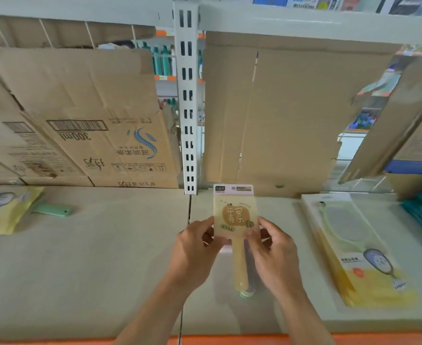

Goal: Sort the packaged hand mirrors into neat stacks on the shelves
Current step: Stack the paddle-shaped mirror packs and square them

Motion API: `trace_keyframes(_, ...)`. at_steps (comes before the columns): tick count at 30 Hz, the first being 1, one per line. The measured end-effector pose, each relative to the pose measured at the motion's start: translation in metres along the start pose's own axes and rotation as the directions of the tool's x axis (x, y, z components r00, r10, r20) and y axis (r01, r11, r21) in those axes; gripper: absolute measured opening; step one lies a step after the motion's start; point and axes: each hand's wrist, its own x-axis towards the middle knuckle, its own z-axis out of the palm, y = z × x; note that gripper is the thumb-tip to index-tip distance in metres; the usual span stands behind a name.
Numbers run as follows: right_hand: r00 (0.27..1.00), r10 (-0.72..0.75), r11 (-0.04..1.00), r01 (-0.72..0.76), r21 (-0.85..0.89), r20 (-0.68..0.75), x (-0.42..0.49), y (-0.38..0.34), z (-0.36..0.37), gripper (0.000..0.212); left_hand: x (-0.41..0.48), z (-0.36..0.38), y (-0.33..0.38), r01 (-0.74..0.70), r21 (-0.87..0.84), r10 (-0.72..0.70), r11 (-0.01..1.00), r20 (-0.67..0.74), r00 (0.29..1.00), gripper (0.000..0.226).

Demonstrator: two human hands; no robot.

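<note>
Shelf board (284, 210) near the middle post (188, 108) bears the yellow packaged hand mirror (235, 215), its 2 side edges pinched by the left hand (195, 247) and right hand (274, 250), seemingly to square it over a green-tipped mirror (246, 293) beneath, left of the larger stack (354, 247)
</note>
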Motion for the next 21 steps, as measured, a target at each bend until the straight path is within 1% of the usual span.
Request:
trace_keyframes(3, 0.995, -0.008, 1.000, 0.010, -0.020, 0.100, 0.004, 0.007, -0.006, 0.023, 0.004, 0.005, -0.004, -0.045, 0.042, 0.046, 0.998, -0.020, 0.999, 0.017)
trace_keyframes(5, 0.994, -0.021, 0.999, 0.026, -0.048, 0.109, 0.007, 0.012, -0.010, 0.031, 0.006, 0.009, -0.008, -0.062, 0.090, 0.066, 0.994, -0.041, 0.997, 0.012)
trace_keyframes(8, 0.993, -0.072, 0.988, 0.083, -0.130, 0.091, 0.010, 0.018, -0.013, 0.035, 0.006, 0.014, -0.012, -0.063, 0.144, 0.074, 0.987, -0.071, 0.995, 0.002)
trace_keyframes(11, 0.993, -0.087, 0.980, 0.100, -0.174, 0.080, 0.012, 0.022, -0.012, 0.038, 0.005, 0.019, -0.017, -0.074, 0.190, 0.092, 0.979, -0.087, 0.992, 0.019)
trace_keyframes(12, 0.993, -0.086, 0.978, 0.100, -0.184, 0.079, 0.011, 0.023, -0.012, 0.037, 0.004, 0.020, -0.019, -0.088, 0.206, 0.108, 0.974, -0.083, 0.991, 0.016)
trace_keyframes(13, 0.993, -0.086, 0.976, 0.100, -0.195, 0.078, 0.010, 0.024, -0.011, 0.036, 0.003, 0.020, -0.020, -0.103, 0.221, 0.122, 0.970, -0.076, 0.990, 0.008)
trace_keyframes(14, 0.993, -0.091, 0.973, 0.106, -0.205, 0.078, 0.010, 0.025, -0.011, 0.036, 0.002, 0.020, -0.020, -0.114, 0.230, 0.134, 0.967, -0.073, 0.988, 0.006)
trace_keyframes(16, 0.992, -0.103, 0.969, 0.117, -0.219, 0.079, 0.009, 0.028, -0.010, 0.035, 0.001, 0.022, -0.024, -0.123, 0.224, 0.144, 0.967, -0.081, 0.986, 0.016)
trace_keyframes(21, 0.993, -0.098, 0.965, 0.111, -0.238, 0.067, 0.009, 0.034, -0.009, 0.042, -0.002, 0.025, -0.028, -0.067, 0.202, 0.084, 0.977, -0.075, 0.994, 0.027)
